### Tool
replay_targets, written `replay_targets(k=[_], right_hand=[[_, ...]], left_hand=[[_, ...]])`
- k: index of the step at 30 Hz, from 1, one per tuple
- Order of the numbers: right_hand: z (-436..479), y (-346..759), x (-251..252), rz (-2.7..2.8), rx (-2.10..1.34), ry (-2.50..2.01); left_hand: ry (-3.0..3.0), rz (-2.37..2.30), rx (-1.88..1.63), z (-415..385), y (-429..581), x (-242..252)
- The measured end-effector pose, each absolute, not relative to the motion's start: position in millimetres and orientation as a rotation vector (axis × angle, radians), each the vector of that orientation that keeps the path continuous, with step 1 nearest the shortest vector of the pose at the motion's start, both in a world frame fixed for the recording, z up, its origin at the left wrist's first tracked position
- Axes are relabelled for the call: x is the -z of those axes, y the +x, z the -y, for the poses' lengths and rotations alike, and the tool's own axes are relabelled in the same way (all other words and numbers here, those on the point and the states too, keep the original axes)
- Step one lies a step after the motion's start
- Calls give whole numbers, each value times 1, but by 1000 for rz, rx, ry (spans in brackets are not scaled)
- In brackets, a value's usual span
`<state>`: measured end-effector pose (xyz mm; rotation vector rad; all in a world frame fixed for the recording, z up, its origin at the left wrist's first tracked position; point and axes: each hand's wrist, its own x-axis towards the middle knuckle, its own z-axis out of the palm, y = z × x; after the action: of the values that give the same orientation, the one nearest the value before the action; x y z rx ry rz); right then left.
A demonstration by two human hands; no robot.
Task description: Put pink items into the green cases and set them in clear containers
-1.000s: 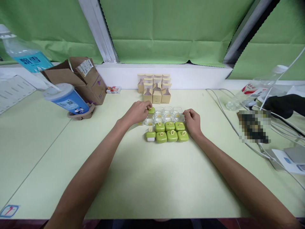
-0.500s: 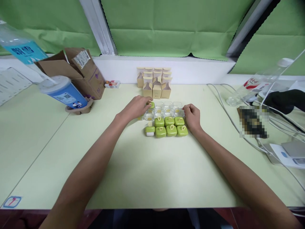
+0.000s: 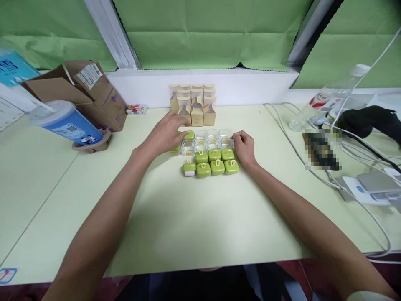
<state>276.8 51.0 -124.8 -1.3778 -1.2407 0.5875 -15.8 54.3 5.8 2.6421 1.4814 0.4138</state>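
Note:
My left hand (image 3: 169,131) is over the left end of the container rows, thumb and forefinger apart. Its thumb lies at a small green lid (image 3: 189,135) on a clear container; another green lid (image 3: 176,147) is partly hidden under the hand. Small clear containers (image 3: 214,143) with yellow marks inside stand in two rows. In front of them sit several green-lidded containers with cream loops (image 3: 217,167); the leftmost has a white lower part (image 3: 189,173). My right hand (image 3: 244,147) is curled closed at the right end of the clear row, its fingertips by the last container.
Open small cardboard boxes (image 3: 197,115) stand behind the containers. To the left are a large carton (image 3: 106,100), a blue cup (image 3: 75,125) in a cardboard holder and a small red-white pack (image 3: 137,109). A plastic bottle (image 3: 319,106), cables (image 3: 286,140) and a white device (image 3: 357,190) are on the right.
My left forefinger has lifted away from the green lid, and the fingers have spread. My right hand stays beside the clear row. The whole view has shifted, so things appear further left.

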Motion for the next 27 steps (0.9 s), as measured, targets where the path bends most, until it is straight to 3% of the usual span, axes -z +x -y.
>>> replay_targets(k=[7, 11, 23, 27], right_hand=[[-51, 276, 125, 1175, -632, -1354], [-51, 276, 126, 1174, -649, -1351], [-50, 274, 124, 1185, -631, -1361], [-50, 274, 123, 1189, -631, -1356]], left_hand=[[2517, -1530, 216, -17, -4, -22], [2519, -1484, 377, -7, 5, -18], [2463, -1280, 372, -12, -2, -10], [2529, -1238, 219, -25, -17, -17]])
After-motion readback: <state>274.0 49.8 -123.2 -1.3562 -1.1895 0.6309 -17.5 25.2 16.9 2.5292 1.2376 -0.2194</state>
